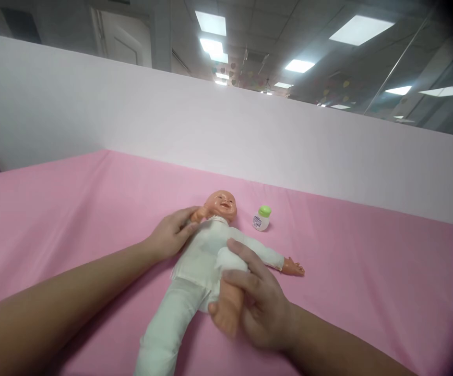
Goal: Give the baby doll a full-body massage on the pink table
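Observation:
A baby doll (203, 250) in white cloth top and trousers lies on its back on a pink sheet, its head pointing away from me. My left hand (174, 232) is closed around the doll's arm on the left, near the small hand beside its head. Gripped in my right hand (265, 297) is the doll's leg (232, 297), bent up over the belly with the bare foot toward me. The other leg (159, 329) stretches toward me and runs out of view. The doll's other arm (263, 253) extends to the right, palm up.
A small white bottle with a green cap (261, 218) stands right of the doll's head. The pink sheet (367, 282) has creases. Behind it rises a white partition (250, 130), with ceiling lights and a door (127, 42) beyond.

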The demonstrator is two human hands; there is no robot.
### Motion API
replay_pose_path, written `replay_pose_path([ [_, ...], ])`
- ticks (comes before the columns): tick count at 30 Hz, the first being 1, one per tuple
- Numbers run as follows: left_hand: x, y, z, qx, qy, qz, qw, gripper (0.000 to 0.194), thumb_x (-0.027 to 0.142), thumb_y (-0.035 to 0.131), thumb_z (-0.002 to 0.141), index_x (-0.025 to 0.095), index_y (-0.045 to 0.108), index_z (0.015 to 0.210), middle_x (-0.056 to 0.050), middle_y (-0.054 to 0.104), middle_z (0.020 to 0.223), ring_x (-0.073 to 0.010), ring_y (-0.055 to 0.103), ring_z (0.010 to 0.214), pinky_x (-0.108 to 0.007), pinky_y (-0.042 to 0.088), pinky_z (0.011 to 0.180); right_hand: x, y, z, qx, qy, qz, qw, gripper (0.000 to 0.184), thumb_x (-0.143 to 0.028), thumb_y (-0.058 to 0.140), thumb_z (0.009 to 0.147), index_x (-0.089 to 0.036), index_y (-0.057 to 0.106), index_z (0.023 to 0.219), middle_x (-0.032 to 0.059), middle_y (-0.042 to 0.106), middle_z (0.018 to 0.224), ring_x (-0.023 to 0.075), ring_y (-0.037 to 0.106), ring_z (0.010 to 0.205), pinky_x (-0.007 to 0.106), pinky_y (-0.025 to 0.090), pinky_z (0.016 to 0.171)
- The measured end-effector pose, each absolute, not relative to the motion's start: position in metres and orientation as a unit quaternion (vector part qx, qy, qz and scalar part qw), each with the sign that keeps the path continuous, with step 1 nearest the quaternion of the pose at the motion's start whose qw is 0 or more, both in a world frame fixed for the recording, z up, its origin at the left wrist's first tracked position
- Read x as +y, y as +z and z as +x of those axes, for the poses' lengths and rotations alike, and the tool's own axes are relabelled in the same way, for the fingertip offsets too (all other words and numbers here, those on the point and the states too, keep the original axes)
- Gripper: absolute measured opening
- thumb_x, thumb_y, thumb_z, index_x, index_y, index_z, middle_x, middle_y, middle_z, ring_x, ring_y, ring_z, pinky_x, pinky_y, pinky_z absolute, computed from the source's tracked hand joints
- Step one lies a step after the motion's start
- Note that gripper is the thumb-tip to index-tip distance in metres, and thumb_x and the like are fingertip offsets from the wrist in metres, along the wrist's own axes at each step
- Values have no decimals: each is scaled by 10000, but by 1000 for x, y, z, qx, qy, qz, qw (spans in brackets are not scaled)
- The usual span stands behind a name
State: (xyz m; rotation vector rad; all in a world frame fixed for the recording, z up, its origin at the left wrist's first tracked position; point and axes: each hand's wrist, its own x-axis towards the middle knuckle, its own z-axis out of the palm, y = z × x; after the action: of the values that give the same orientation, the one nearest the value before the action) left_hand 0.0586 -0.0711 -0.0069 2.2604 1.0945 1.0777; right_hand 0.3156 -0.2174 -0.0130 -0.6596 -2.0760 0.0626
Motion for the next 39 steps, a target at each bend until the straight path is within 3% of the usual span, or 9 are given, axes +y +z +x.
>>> replay_pose_path([
  [4,-41,-15,43,500,516,615,325,386,477,616,887,209,631,1165,-74,720,1073,-267,694,982,-374,564,821,-234,-6,307,-861,-2,-207,464,446,-369,753,835,-293,583,1241,110,470,1553,361,535,1377,581,502,1104],
  [8,-14,-19,20,534,570,454,428,455,313,718,738,198,582,1156,-84,698,1001,-247,716,835,-362,591,697,-244,8,297,-930,2,-116,349,142,-368,662,968,-254,658,1054,64,674,1315,211,614,1286,368,506,1123],
  [11,-5,-21,4,582,575,446,364,563,307,736,713,210,586,1247,-105,701,1081,-240,719,841,-344,581,696,-243,3,292,-966,36,-69,245,129,-327,580,1036,-262,688,1064,-11,739,1192,130,606,1286,241,475,1118],
  [14,-3,-22,-5,624,510,529,268,476,342,701,759,231,646,1219,-105,704,1194,-260,712,951,-364,569,789,-237,-21,290,-978,42,-53,198,167,-324,545,1057,-275,677,1147,-49,738,1197,123,575,1315,253,442,1138],
  [21,-9,-16,-3,665,310,677,58,392,366,509,916,243,672,1251,-103,680,1294,-310,672,1088,-443,510,939,-226,-42,292,-960,62,-14,272,251,-378,492,1069,-200,602,1208,4,760,1145,113,649,1183,233,439,1108],
  [26,-39,-5,18,585,344,731,-66,369,351,473,946,233,664,1239,-83,665,1312,-302,619,1195,-421,447,1037,-211,-4,318,-891,8,-235,389,324,-425,517,1000,-188,613,1200,99,730,1104,227,661,1032,391,521,950],
  [29,-69,6,44,552,347,759,-2,357,415,484,960,253,652,1230,-48,718,1134,-228,686,917,-350,498,841,-196,3,331,-837,-12,-439,327,283,-380,443,1027,-199,656,980,81,711,937,230,636,881,385,500,826],
  [34,-100,25,86,524,205,819,113,413,587,449,976,249,679,922,-33,748,899,-254,681,846,-365,442,725,-179,4,332,-780,44,-595,189,600,-601,293,1049,-210,614,725,66,667,724,224,618,714,364,427,698],
  [39,-104,27,104,574,207,771,181,595,768,392,928,227,614,818,-56,724,815,-269,657,768,-375,415,667,-184,0,328,-740,106,-620,241,553,-698,435,971,-188,640,1030,121,716,988,292,660,863,415,479,757],
])
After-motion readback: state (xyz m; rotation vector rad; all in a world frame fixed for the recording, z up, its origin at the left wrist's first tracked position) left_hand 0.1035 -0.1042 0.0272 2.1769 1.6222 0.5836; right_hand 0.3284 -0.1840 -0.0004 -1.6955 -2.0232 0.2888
